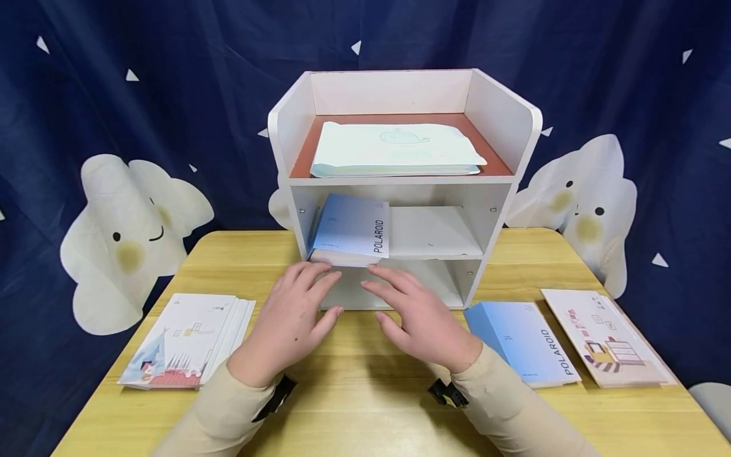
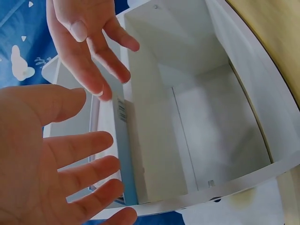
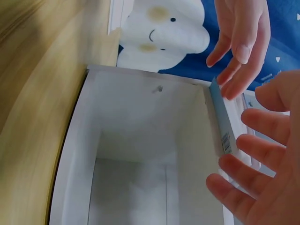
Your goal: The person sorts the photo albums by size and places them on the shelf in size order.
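Observation:
A blue book marked POLAROID [image 1: 351, 225] lies flat on the left part of the middle shelf of a white shelf unit [image 1: 491, 190]. In front of its near edge, my left hand [image 1: 291, 317] has its fingers spread and holds nothing. Facing it, my right hand [image 1: 419, 317] is also spread, palm inward, with nothing in it. Both sets of fingertips are close to the book's near edge. The left wrist view shows the book's blue cover [image 2: 125, 159] and pale page edge at the shelf's lip, beside the fingers.
Paper sheets with a whale drawing [image 1: 400, 149] lie on the top shelf. On the wooden table [image 1: 354, 406], illustrated white books [image 1: 183, 339] are at the left. Another blue POLAROID book [image 1: 525, 343] and a white illustrated book [image 1: 608, 339] are at the right. A dark blue curtain [image 1: 228, 76] hangs behind.

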{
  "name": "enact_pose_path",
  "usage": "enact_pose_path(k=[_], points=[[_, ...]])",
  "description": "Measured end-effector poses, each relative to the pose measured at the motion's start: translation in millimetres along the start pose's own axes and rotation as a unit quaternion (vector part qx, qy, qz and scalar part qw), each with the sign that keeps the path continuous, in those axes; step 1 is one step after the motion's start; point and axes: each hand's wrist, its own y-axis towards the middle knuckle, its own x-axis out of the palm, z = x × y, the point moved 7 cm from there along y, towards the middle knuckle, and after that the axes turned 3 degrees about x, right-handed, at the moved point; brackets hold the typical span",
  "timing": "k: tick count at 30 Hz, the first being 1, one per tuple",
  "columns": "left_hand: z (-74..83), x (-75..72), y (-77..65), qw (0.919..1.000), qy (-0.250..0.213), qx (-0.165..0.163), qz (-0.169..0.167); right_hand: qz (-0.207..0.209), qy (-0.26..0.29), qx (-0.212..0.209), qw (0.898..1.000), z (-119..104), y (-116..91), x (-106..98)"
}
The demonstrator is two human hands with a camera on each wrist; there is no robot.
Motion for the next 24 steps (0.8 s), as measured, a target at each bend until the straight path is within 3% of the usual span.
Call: enact_pose_path(k=[15, 24], points=[[-11.4, 14.8, 3.3, 0.9999, 0.000, -0.013, -0.001, -0.052, -0.011, 0.044, 0.998, 12.5, -1.7, 16.9], [-13.2, 19.4, 3.3, 0.9999, -0.001, -0.013, -0.001, -0.005, -0.005, 0.029, 1.000, 13.5, 0.2, 12.3]])
